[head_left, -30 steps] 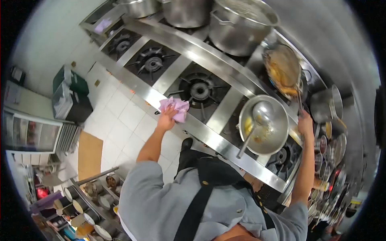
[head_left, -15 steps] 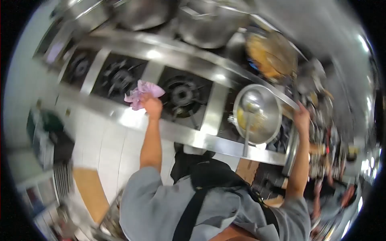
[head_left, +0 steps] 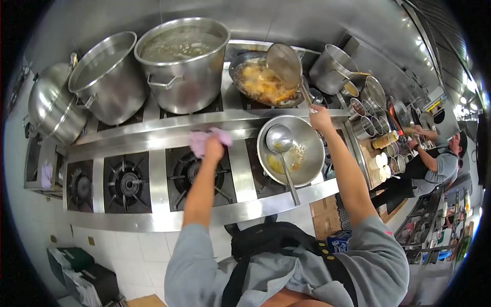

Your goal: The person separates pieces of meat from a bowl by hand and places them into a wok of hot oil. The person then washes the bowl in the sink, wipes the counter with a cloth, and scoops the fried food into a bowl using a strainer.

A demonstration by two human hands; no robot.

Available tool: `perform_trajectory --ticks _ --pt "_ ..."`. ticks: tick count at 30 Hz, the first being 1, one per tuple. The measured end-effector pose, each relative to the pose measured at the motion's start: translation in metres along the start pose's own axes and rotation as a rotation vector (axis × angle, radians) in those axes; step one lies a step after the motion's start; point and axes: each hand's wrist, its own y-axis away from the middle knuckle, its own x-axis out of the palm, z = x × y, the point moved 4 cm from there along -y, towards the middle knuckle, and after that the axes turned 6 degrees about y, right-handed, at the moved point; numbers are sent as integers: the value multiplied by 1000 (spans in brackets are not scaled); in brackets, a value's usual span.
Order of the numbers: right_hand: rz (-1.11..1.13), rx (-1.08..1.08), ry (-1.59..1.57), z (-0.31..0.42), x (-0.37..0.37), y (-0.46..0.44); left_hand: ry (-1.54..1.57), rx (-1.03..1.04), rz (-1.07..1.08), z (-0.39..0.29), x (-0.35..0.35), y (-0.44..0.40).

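Head view: nearest lay the stove's front rail [head_left: 138,222], with a steel wok [head_left: 313,148] just behind it. A ladle [head_left: 279,138] leaned inside, its handle laid over the near rim, presumably so it came readily to hand. To the left, the person's left hand [head_left: 215,149] was bunched on a pink cloth [head_left: 198,143], fingertips hidden, over the back of a burner [head_left: 180,169] near the raised ledge [head_left: 138,137]. I supposed the wad kept skin off warm metal. By the wok's far right rim, the right hand [head_left: 320,118] was wrapped around the long handle of a strainer [head_left: 284,64]; that length, I'd guess, spared it the heat. The strainer's head hung over the right side of a bubbling pan [head_left: 232,69]; whether it touched, I couldn't tell. Behind, two tall pots [head_left: 189,87] stood together, and well off rightward a co-worker [head_left: 434,163] reached out both arms.
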Motion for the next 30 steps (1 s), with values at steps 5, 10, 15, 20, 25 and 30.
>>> perform_trajectory --ticks 5,10,15,20,25,30 --pt "-218 -148 167 11 -26 5 -197 52 251 -101 46 88" --pt "-151 -132 259 -6 -52 -5 -122 208 355 -128 29 206" --pt "23 -60 235 -34 -43 -33 -19 126 372 -153 2 287" --pt "400 99 -310 -29 -52 -27 5 -24 328 -168 -11 288" --pt "673 223 -402 -51 -47 -49 -83 -160 169 -155 16 269" --pt "823 118 -510 -67 -32 -64 -186 -183 -1 -180 29 260"
